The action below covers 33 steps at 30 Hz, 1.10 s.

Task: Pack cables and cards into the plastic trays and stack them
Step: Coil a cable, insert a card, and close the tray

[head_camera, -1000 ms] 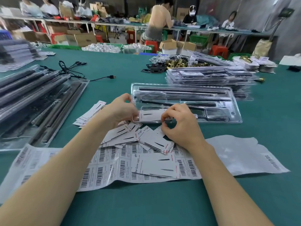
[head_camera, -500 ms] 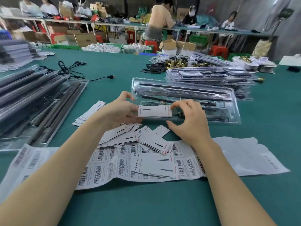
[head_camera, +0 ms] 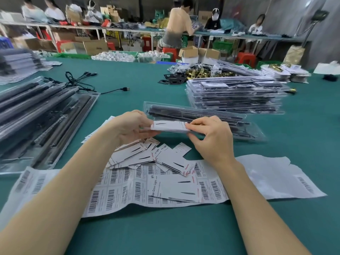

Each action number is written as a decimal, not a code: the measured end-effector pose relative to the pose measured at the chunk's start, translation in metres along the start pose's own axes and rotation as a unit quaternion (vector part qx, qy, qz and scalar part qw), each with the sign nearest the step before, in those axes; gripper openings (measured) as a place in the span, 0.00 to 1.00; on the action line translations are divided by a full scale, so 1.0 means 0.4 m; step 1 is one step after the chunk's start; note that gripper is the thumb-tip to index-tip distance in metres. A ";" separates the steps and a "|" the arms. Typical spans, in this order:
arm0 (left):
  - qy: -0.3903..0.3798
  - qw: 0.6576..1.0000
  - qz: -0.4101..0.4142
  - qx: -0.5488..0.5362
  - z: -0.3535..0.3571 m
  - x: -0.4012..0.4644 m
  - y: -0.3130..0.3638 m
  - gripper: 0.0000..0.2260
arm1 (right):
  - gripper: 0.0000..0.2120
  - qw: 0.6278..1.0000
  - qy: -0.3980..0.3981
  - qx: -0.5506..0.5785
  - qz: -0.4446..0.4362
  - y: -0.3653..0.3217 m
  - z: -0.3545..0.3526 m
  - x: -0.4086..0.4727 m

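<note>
The big green table (head_camera: 184, 232) holds it all. Far behind the grip, right, sits a stack of trays (head_camera: 233, 96) filled with black parts. Just behind the grip lies a clear tray (head_camera: 244, 128) with black bars inside. Under the hands, barcode sheets (head_camera: 117, 190) and loose cards (head_camera: 171, 159) read "Grow Light". The left hand (head_camera: 128, 127) and right hand (head_camera: 211, 137) pinch one card (head_camera: 168, 126) at its ends.

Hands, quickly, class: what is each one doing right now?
Left hand: pinching the white card at its left end.
Right hand: pinching the same card's right end.
</note>
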<state>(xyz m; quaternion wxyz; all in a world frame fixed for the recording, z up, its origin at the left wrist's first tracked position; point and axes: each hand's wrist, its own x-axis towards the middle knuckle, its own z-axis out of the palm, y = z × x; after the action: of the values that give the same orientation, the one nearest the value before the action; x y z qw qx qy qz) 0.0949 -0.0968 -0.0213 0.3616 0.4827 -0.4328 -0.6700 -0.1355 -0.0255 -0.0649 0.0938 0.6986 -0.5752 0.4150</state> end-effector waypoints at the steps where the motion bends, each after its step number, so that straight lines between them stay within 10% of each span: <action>1: -0.005 1.000 -0.003 -0.007 -0.001 -0.002 0.001 0.09 | 0.09 1.000 0.003 -0.005 -0.004 -0.002 -0.001 0.001; 7: -0.016 0.999 -0.011 -0.048 -0.009 -0.009 0.009 0.09 | 0.21 0.993 -0.065 -0.066 0.073 0.019 -0.038 0.012; 13: -0.012 0.987 -0.011 -0.160 -0.046 -0.019 0.030 0.23 | 0.09 0.980 0.045 -0.133 0.138 0.057 -0.112 0.044; 22: 0.005 0.961 0.191 0.199 -0.087 -0.010 0.029 0.15 | 0.11 0.980 0.091 -0.130 0.116 0.039 -0.129 0.083; 33: 0.089 0.939 0.318 0.101 -0.039 0.010 0.014 0.05 | 0.20 0.984 0.120 -0.088 0.104 0.050 -0.124 0.098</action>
<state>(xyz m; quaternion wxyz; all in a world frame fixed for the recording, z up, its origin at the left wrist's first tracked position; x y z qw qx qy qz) 0.1093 -0.1060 -0.0200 0.5420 0.4120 -0.5950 -0.4271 -0.1768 -0.0304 -0.0132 0.1792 0.5697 -0.6632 0.4511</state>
